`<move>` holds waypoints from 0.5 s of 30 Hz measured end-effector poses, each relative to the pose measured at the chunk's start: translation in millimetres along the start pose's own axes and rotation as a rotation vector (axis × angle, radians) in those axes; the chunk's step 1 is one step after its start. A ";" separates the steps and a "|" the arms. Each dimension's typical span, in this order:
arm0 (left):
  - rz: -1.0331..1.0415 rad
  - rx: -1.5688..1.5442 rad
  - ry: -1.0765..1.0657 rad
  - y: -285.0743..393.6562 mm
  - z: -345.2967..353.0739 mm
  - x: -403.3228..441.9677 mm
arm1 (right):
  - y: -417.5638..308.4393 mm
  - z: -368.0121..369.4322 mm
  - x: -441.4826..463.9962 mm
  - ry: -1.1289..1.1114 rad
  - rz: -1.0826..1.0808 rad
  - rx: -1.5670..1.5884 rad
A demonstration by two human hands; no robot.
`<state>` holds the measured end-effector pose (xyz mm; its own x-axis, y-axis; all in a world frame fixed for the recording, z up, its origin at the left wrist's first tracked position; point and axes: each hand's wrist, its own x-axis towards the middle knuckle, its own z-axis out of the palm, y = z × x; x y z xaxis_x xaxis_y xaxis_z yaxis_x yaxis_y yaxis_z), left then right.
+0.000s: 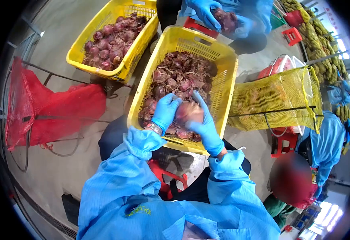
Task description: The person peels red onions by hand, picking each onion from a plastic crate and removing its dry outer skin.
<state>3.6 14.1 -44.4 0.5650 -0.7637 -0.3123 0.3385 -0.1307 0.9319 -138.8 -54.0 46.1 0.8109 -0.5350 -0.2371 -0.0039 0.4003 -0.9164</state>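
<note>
A round red onion (190,113), blurred by motion, is between my two blue-gloved hands, above the near part of a yellow crate (134,116). My right hand (207,127) curls around its right side, with fingers over the top and the thumb below. On the other side, my left hand (166,112) has its fingers bent together against the onion's upper left edge. Beneath them, red onions (175,82) with dry roots and loose skins fill the crate. My left fingertips are partly hidden.
Another yellow crate (73,56) of peeled-looking onions stands at upper left. A red mesh bag (63,104) hangs on a frame at left, a yellow mesh bag (273,100) at right. Opposite, a co-worker's gloved hands (207,14) hold an onion. Red stools (285,142) stand around.
</note>
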 end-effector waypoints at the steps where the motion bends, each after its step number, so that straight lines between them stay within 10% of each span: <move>1: 0.018 0.029 0.028 -1.1 0.5 -0.2 | 7.1 -11.3 3.8 -0.041 0.020 0.150; 8: 0.063 1.134 -0.289 5.1 3.7 -23.2 | 1.7 -38.1 -2.9 0.147 0.123 0.888; 10: 0.222 0.700 -0.366 -8.9 6.8 -19.1 | 0.3 -42.8 -4.4 0.155 0.176 0.837; 12: -0.194 -0.077 -0.498 12.5 14.0 -23.3 | 14.6 -51.9 -0.3 0.115 0.101 0.607; 15: -0.135 -0.180 -0.533 31.1 23.2 -26.3 | 17.2 -36.3 4.2 0.078 -0.083 0.304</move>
<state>-18.2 15.5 -3.0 0.0660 -0.9668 -0.2467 0.5299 -0.1755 0.8297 -156.7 -76.3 17.6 0.7535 -0.6262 -0.2003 0.2454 0.5505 -0.7979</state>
